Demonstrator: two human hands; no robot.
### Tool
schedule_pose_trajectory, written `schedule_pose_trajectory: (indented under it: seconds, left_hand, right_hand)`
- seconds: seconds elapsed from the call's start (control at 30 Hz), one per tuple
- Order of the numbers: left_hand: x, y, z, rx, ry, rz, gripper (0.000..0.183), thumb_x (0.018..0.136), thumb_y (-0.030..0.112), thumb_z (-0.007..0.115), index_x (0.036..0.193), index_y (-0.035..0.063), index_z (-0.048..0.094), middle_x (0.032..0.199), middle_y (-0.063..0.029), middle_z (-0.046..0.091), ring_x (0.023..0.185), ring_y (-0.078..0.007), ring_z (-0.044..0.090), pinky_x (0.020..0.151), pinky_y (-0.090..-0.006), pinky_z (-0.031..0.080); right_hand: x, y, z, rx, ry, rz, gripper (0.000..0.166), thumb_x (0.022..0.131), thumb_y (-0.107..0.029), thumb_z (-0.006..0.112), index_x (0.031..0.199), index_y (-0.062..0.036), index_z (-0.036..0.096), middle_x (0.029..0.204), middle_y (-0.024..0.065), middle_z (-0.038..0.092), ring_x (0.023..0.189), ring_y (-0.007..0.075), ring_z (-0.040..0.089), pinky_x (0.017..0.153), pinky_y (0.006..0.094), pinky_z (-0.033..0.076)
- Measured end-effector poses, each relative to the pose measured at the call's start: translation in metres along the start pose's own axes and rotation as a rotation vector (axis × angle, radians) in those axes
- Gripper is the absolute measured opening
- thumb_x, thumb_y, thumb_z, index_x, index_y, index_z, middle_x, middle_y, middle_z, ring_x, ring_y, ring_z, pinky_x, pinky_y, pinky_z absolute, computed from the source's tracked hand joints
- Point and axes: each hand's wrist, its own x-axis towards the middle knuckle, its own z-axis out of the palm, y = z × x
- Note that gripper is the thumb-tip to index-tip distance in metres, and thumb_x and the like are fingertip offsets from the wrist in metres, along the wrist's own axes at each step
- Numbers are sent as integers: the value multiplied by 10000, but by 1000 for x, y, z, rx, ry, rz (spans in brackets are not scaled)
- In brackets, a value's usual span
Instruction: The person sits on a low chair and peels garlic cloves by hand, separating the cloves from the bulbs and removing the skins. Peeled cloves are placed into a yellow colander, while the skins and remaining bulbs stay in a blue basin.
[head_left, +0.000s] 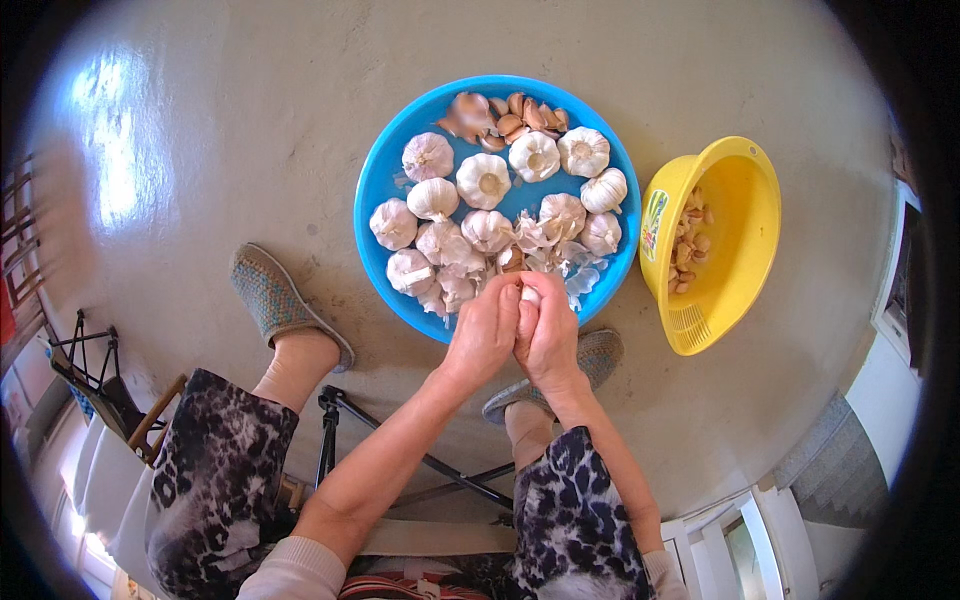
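My left hand (486, 322) and my right hand (551, 319) meet over the near rim of a round blue basin (379, 300). Between them they grip a piece of garlic (530, 295), mostly hidden by the fingers; only a pale bit shows. Whole garlic bulbs (483, 181) in white papery skin fill much of the basin. Toward its far side lies a pile of loose unpeeled cloves (525, 116) with brownish skins. Shed papery skins (581, 274) are scattered just beyond my right hand.
A yellow plastic basin (739, 247) with a slotted spout stands tilted on the concrete floor (780, 390) at right, holding several cloves (688, 244). My slippered feet flank the blue basin's near side. Black folding-chair legs (427, 454) cross beneath me. Another folding chair (97, 375) stands at left.
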Motion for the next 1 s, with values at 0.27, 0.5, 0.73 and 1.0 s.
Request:
schedule_pose_trajectory:
  seconds: [0.27,0.5,0.73,1.0]
  left_hand:
    - [9,-3,-7,-867,-355,-303,359,939,209,361,1234,13,418,988,-89,551,772,-127,543,723,-273,474]
    - [15,-3,-16,-834,-475,-353,389,921,177,407,1273,22,351,1049,-114,528,862,-158,564,793,-329,489]
    - [14,-7,-18,-633,-441,-249,292,877,66,484,1149,2,398,1014,-117,557,845,-178,600,781,-310,497]
    - [12,-10,-14,-569,-354,-314,354,827,115,602,1104,-21,430,944,-92,577,811,-146,594,686,-265,512]
  right_hand:
    - [-2,9,-11,319,70,198,363,947,-319,311,1110,-26,450,986,74,507,826,136,493,729,254,416]
    - [-7,21,-17,1001,32,519,323,927,-277,409,1165,-60,415,1012,46,520,861,98,513,730,216,431]
    - [-9,24,-13,1008,73,538,315,868,-138,549,1145,-51,426,987,22,510,866,85,497,755,202,412]
    - [-2,22,-19,674,67,409,227,825,-107,602,1023,-1,566,993,23,515,908,96,483,788,216,393]
